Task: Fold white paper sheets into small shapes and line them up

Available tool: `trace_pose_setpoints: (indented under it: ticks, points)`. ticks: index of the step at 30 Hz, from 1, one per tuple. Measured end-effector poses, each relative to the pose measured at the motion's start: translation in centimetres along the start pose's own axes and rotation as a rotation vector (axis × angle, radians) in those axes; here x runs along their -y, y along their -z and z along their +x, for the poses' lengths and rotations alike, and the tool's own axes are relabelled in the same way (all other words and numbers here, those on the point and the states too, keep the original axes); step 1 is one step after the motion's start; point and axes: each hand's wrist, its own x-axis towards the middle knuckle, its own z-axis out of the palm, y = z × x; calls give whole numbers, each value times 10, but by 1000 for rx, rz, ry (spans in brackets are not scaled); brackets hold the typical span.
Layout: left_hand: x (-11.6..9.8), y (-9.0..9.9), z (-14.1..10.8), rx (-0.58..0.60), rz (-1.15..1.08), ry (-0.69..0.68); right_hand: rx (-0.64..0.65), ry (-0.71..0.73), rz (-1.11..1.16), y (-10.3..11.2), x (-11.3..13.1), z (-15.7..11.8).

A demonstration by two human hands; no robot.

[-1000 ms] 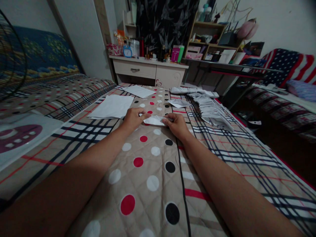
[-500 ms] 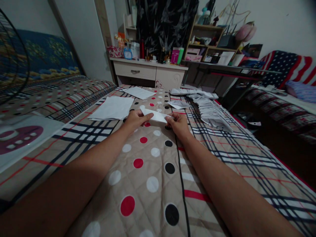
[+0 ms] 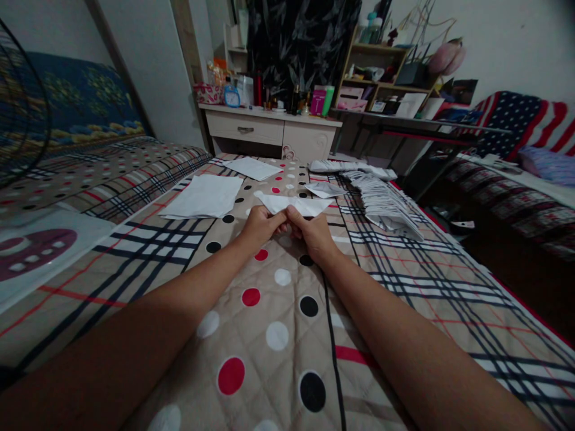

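Folded white paper (image 3: 296, 206), pinched in both hands right now, spreads wide just above the knuckles! The left hand (image 3: 263, 222) has its thumb pressed on the near edge, fingers curled beneath; the right hand (image 3: 313, 230) matches it, and the two thumbs come together at the middle. Both grips are closed on that one piece. Whether it brushes the quilt (image 3: 283, 335) below, I can't tell from here.

Just beyond the grip, slightly right, lies a small folded piece (image 3: 324, 190). Farther right, look at that fanned row of papers (image 3: 381, 203), packed edge to edge, with a long white bundle (image 3: 332, 167) at its far end! Left of the grip, a stack of white sheets (image 3: 204, 196) lies flat, and beyond it another white sheet (image 3: 254, 168). Nearer and well out to the left sits a pale bag (image 3: 40, 254) with a purple print. Straight ahead, well past the hands, stands a white dresser (image 3: 245, 129), its top crowded, a blue clock (image 3: 232, 96) among the bottles.
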Motion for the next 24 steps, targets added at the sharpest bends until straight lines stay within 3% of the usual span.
trace_pose_setpoints:
  ticks: [8, 12, 14, 16, 19, 22, 24]
  points:
    - [-2, 7, 0, -30, 2, -45, -56, -141, 114, 2, -3, 4]
    - [4, 23, 9, -186, -53, 2, -148, -183, 176, 15, -4, 10]
    - [6, 33, 14, -301, -66, 30, -204, -164, 175, 22, -4, 13]
    - [7, 39, 16, -343, -83, 48, -233, -134, 168, 27, -5, 15]
    - [5, 35, 14, -244, -112, 50, -208, -118, 117, 26, -6, 13]
    - [2, 23, 7, -63, -103, 42, -111, -109, 25, 20, -8, 9]
    - [1, 16, 4, -4, -67, 43, -35, -91, -10, 17, -8, 7]
